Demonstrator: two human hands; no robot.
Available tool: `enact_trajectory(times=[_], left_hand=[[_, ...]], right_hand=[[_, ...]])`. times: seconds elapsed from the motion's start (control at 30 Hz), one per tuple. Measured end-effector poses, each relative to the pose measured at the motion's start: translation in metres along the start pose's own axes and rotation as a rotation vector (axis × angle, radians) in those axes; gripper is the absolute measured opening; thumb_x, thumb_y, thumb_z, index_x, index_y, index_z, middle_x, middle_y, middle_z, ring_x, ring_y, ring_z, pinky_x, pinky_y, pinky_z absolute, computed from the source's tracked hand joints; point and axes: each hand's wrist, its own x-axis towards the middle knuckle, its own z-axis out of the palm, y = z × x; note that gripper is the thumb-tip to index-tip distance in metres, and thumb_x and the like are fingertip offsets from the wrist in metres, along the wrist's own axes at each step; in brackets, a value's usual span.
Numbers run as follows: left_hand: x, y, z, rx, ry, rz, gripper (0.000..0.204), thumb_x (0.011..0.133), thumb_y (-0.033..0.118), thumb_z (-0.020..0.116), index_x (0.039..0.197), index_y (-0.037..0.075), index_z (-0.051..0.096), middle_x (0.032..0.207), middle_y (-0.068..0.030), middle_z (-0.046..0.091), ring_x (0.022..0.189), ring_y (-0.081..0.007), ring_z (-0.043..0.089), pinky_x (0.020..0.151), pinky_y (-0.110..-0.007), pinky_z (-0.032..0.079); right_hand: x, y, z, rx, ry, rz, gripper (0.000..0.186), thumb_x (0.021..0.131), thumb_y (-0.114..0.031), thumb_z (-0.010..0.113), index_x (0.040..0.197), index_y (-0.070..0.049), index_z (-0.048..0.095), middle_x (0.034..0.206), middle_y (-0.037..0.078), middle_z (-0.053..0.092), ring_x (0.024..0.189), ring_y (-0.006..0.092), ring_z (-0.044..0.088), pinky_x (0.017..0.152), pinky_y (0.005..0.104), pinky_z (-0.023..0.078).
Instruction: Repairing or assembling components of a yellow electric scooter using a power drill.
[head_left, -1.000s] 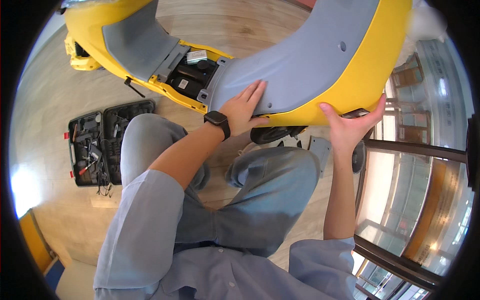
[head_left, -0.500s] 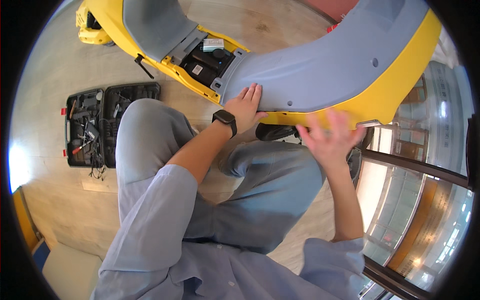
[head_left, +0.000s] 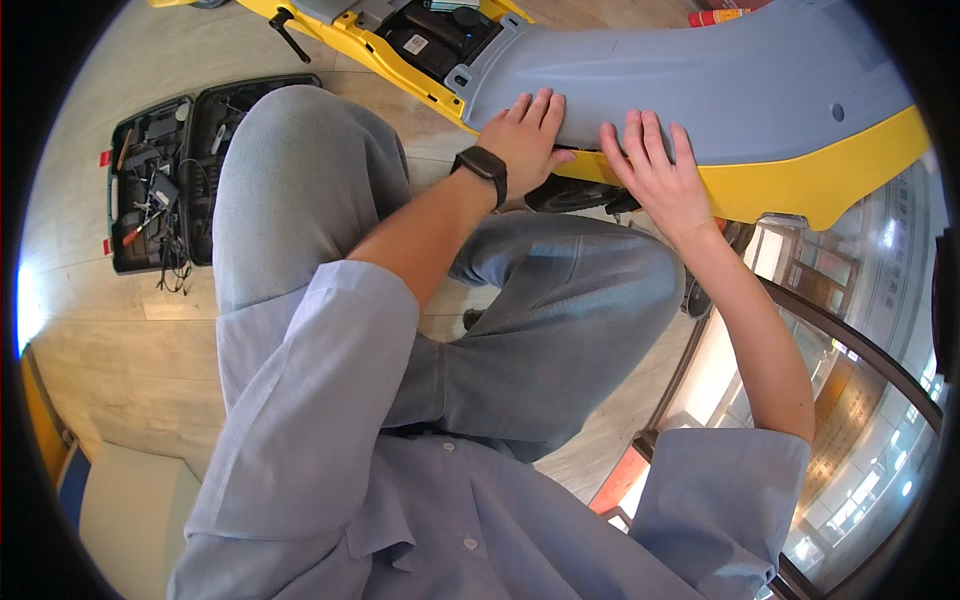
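Observation:
Across the top lies a yellow scooter with a grey body panel [head_left: 720, 80] and a yellow lower edge [head_left: 790, 185]. My left hand [head_left: 522, 140], a black watch [head_left: 485, 170] at its wrist, rests on the panel's near edge with fingers stretched out. To its right, my right hand [head_left: 660, 175] lies on the same panel, fingers spread over the grey surface. Neither hand holds anything. Left of the panel, an open compartment [head_left: 440, 45] shows black parts inside. Under the yellow edge, part of a dark wheel [head_left: 575, 195] shows between my hands.
On the wooden floor at the left sits an open black tool case [head_left: 150, 190] with tools and cables. A black lever [head_left: 290, 35] sticks out from the scooter. Glass panes with dark frames [head_left: 850, 340] stand at the right. A pale seat or box [head_left: 135, 520] is at the lower left.
My right hand, raised and blurred before, has come down onto the grey panel. My left hand stays on the panel. The view has shifted, so the scooter sits higher in the picture.

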Motion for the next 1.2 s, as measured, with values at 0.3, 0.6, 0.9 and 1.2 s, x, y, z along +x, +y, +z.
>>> enact_trajectory(times=[0.3, 0.6, 0.9, 1.2], left_hand=[[-0.013, 0.036, 0.024, -0.025, 0.165, -0.138, 0.105, 0.057, 0.033, 0.088, 0.143, 0.006, 0.035, 0.148, -0.0164, 0.034, 0.139, -0.0380, 0.032, 0.106, -0.066, 0.027], [-0.008, 0.030, 0.049, 0.003, 0.393, -0.138, 0.104, 0.048, 0.032, 0.089, 0.136, 0.008, 0.039, 0.138, -0.0124, 0.044, 0.129, -0.0336, 0.042, 0.101, -0.058, 0.030], [-0.008, 0.022, 0.054, -0.005, 0.433, -0.100, 0.103, 0.047, 0.035, 0.087, 0.134, 0.010, 0.040, 0.135, -0.0136, 0.044, 0.128, -0.0340, 0.043, 0.098, -0.055, 0.031], [-0.007, -0.034, -0.004, 0.052, -0.018, 0.120, 0.093, 0.071, 0.042, 0.080, 0.146, 0.009, 0.035, 0.146, -0.0104, 0.042, 0.132, -0.0287, 0.044, 0.104, -0.049, 0.036]], right_hand=[[0.004, 0.002, 0.001, 0.011, 0.021, -0.005, 0.047, 0.087, -0.027, 0.055, 0.132, -0.013, 0.050, 0.123, 0.011, 0.056, 0.114, 0.0242, 0.055, 0.097, 0.0456, 0.044], [0.000, -0.011, -0.003, -0.055, -0.065, 0.006, 0.063, 0.087, -0.029, 0.054, 0.147, -0.016, 0.038, 0.138, 0.011, 0.045, 0.128, 0.0247, 0.044, 0.105, 0.0472, 0.035], [0.016, -0.034, -0.002, -0.160, -0.258, -0.012, 0.066, 0.090, -0.031, 0.052, 0.151, -0.019, 0.030, 0.144, 0.013, 0.039, 0.135, 0.0303, 0.038, 0.110, 0.0479, 0.032], [0.010, -0.030, -0.001, -0.071, -0.238, 0.000, 0.064, 0.090, -0.029, 0.052, 0.149, -0.016, 0.032, 0.143, 0.014, 0.039, 0.133, 0.0302, 0.039, 0.108, 0.0472, 0.033]])
